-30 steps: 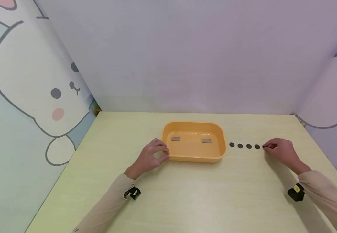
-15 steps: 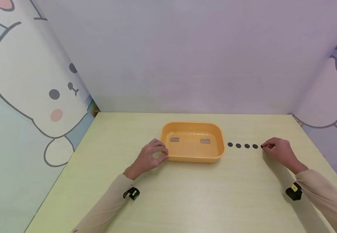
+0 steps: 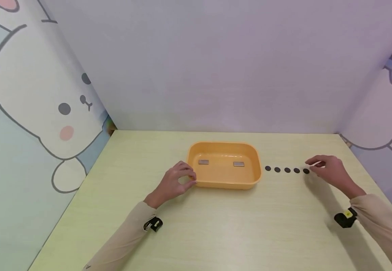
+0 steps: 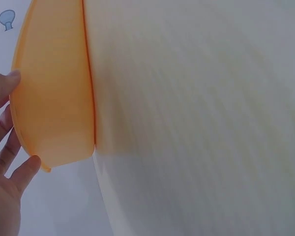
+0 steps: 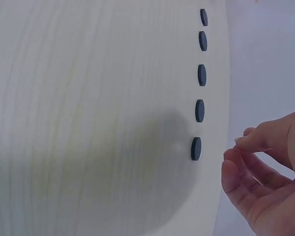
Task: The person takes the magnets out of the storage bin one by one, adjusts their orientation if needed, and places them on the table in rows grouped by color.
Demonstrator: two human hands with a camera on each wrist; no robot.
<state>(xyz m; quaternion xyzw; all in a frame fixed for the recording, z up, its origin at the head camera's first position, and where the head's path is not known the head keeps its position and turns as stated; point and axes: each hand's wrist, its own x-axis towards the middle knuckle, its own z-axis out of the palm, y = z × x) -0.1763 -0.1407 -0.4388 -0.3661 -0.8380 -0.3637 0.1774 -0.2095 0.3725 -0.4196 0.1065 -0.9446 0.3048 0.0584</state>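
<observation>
A yellow-orange rectangular tray (image 3: 228,185) stands on the table, with two small silver-grey rectangular blocks (image 3: 239,164) lying inside. My left hand (image 3: 171,183) grips its near left corner; the left wrist view has the thumb and fingertips on the rim (image 4: 15,115). To the right of the tray, several flat black discs (image 3: 287,170) form a straight row. Just above and right of the rightmost disc (image 5: 196,148) is my right hand (image 3: 333,173), thumb and fingers slightly bent and holding nothing.
The pale wooden table (image 3: 230,229) meets a plain wall (image 3: 216,75) behind the tray. Cartoon-printed side panels (image 3: 30,113) stand at left and right. Both wrists wear small black cameras (image 3: 154,224).
My right hand has let go of the rightmost black disc and lifted slightly away, leaving it on the table at the row's end. The left hand stays at the tray.
</observation>
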